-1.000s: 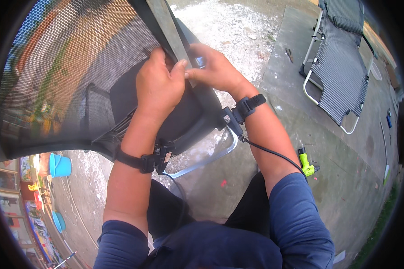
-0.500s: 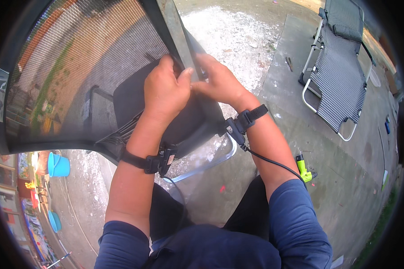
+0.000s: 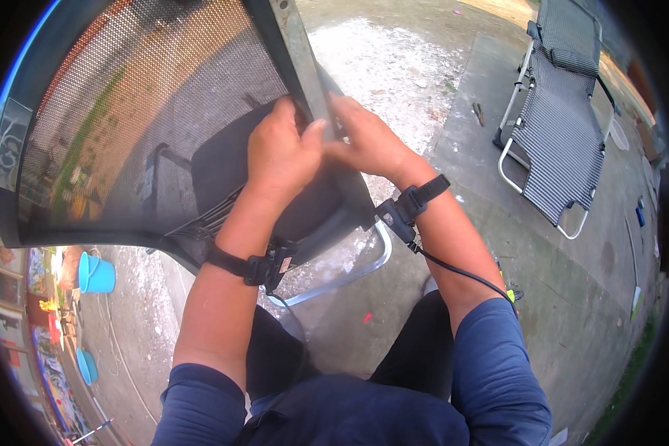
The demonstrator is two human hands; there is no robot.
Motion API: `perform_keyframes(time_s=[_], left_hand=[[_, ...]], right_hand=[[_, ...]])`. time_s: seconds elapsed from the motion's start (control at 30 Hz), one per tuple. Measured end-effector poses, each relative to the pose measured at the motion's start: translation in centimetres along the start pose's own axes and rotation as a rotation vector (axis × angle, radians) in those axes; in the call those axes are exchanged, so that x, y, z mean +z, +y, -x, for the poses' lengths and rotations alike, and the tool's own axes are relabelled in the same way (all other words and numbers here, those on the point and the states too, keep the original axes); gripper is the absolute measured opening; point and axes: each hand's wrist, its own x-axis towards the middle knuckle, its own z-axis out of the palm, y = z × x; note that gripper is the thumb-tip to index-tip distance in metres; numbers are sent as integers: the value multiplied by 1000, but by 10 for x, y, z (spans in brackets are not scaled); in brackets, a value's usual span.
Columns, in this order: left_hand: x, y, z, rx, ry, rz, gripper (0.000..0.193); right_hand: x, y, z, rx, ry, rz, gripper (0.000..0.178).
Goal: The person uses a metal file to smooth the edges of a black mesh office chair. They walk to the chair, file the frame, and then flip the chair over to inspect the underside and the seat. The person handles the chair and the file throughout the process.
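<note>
Left hand [image 3: 282,150] and right hand [image 3: 373,140] hold a flat grey metal bar [image 3: 302,65]. Both slid right, but holding goes on.

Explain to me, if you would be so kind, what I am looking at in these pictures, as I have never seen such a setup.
There is no machine here: these are a person's own bare hands. Every picture comes from the left of two fisheye cameras worn on the person's head, looking down, so straight edges bend near the rim. Each wrist wears a black strap carrying a small device.

The left hand and right hand seem to grip a flat metal bar running along the frame of a black mesh chair; most of the fingers' grip is hidden.

On the concrete ground stand a striped lounger to the right and a blue bucket to the left.
</note>
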Motion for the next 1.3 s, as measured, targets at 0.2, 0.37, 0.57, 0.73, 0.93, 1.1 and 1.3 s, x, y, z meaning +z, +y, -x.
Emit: perform_keyframes(time_s=[0.2,0.37,0.57,0.73,0.93,1.1,1.3], left_hand=[[-2,-1,-1,41,23,31,27],[-1,0,4,36,8,-11,26],[1,-2,1,58,23,-32,28],[0,-1,1,44,19,-13,29],[1,-1,0,46,25,-8,31],[-1,-3,0,65,21,-38,29],[1,-2,0,56,34,-16,29]], right_hand=[[-28,-51,-6,-224,308,199,73],[-30,-88,-20,-167,625,34,52],[-14,-105,-53,-182,819,96,43],[-13,-109,-56,-146,863,154,44],[-19,-115,-56,-93,786,133,42],[-15,-117,-58,-102,798,168,36],[-15,-115,-60,-170,795,132,34]])
